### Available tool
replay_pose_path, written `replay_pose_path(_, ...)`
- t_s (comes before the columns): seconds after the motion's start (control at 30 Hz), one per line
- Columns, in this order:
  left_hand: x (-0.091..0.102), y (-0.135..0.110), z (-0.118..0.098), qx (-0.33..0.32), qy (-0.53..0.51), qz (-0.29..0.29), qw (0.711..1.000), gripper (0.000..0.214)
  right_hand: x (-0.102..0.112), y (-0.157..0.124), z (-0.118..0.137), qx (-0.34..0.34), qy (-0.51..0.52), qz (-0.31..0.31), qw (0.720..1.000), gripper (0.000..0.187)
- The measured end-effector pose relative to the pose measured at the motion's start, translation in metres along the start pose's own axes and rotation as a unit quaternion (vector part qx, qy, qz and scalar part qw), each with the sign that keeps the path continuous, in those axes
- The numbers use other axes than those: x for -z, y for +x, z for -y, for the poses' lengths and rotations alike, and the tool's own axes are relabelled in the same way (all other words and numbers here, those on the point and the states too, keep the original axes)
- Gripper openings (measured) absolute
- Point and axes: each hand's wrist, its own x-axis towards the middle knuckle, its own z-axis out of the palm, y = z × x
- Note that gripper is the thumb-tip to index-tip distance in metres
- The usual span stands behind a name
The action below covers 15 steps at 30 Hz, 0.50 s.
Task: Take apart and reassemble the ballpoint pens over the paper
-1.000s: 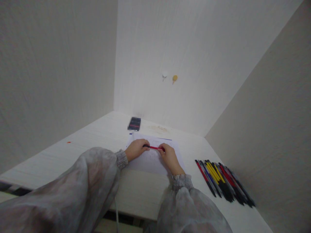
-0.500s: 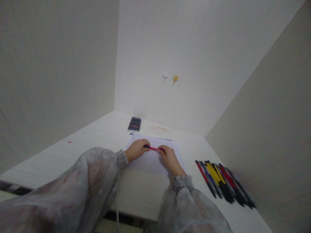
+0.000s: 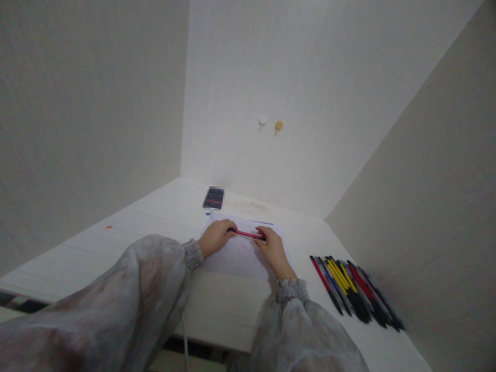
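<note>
A red pen [image 3: 248, 234] with black ends lies level between my two hands, just above a white sheet of paper [image 3: 242, 252] on the pale table. My left hand [image 3: 216, 237] pinches the pen's left end with curled fingers. My right hand [image 3: 273, 249] grips the right end, fingers closed round it. Both forearms in grey sleeves rest on the table's near edge.
A row of several pens [image 3: 354, 290], red, yellow, blue and black, lies on the table at the right by the side wall. A dark blurred object [image 3: 214, 198] sits behind the paper. A small orange speck [image 3: 109, 227] lies far left. Two small hooks [image 3: 270, 124] hang on the back wall.
The hands have drawn slightly apart along the pen, so more of its red barrel shows. The right hand now holds the black end farther right.
</note>
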Motion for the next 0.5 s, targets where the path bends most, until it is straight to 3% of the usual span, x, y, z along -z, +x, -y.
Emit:
replay_pose_path(0.27, 0.0001, 0.0008, 0.0005, 0.038, -0.052, 0.0, 0.998, 0.021, 0.0016, 0.0014, -0.0031, -0.017, 0.065, -0.007, 0.998, 0.02)
replay_pose_path(0.5, 0.0006, 0.0009, -0.001, 0.047, -0.063, -0.004, 0.997, 0.025, 0.0027, 0.0003, -0.0005, -0.039, 0.055, 0.023, 0.998, 0.025)
